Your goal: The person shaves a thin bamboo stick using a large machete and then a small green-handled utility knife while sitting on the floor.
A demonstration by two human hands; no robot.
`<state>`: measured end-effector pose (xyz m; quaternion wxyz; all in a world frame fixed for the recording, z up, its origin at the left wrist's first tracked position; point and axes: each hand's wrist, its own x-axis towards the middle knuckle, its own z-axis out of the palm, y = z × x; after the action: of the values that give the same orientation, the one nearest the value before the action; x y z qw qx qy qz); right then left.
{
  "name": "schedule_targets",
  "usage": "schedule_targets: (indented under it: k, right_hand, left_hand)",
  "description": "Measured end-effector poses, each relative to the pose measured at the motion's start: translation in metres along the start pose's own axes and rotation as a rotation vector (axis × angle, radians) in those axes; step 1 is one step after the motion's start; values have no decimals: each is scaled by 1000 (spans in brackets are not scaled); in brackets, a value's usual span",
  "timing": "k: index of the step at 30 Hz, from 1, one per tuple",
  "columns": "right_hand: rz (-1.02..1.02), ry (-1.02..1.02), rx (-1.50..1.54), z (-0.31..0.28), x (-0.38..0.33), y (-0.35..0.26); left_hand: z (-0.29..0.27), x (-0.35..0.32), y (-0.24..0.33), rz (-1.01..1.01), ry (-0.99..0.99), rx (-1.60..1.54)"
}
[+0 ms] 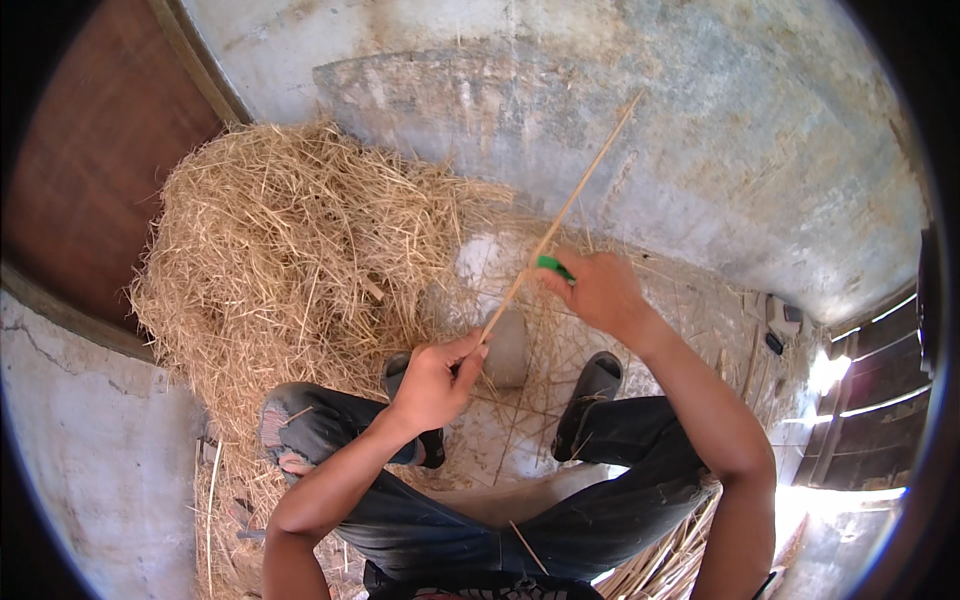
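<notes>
**A:** What does the thin stick [560,215] look like?

**B:** Long, very slender, pale tan, straight, about the colour of the straw. It slants from lower left to upper right, its upper end against the grey concrete wall [700,130], well above the straw pile [300,250].

**A:** Where does it sit next to that pile?

**B:** Just to the pile's right, crossing the loose stems scattered at its edge. Its lower end is at the left hand [432,382], which is right of the pile's lower part, above the person's knee.

**A:** And the hands?

**B:** They are apart. The left hand is closed around the stick's lower end, thumb pressed along it. The right hand [598,290] sits farther up the stick, farther right of the pile, curled round a small green-handled tool [553,266] that meets the stick at its middle. Whether the fingers also pinch the stick, I cannot tell.

**A:** Anything else close by?

**B:** Two dark shoes [590,390] on the floor, right of the pile's foot, and a rounded grey stone [508,348] between them, below the stick.
</notes>
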<state>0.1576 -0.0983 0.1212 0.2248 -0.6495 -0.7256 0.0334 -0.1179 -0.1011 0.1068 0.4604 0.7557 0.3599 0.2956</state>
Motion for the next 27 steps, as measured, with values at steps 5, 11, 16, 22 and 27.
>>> schedule_targets:
  k: [5,11,16,22,27]
  right_hand:
    - [194,90,41,-7,10,21]
    - [282,-63,149,-16,13,37]
    - [290,82,59,4,20,52]
    - [503,254,-628,-78,-87,347]
    - [1000,89,-377,-39,-75,289]
  left_hand:
    - [-1,7,3,-66,-118,-146]
    - [-9,3,0,-258,-257,-426]
    - [-29,-14,-3,-146,-229,-161]
    - [-85,-101,11,-274,-486,-211]
    - [-119,-160,-5,-585,-177,-526]
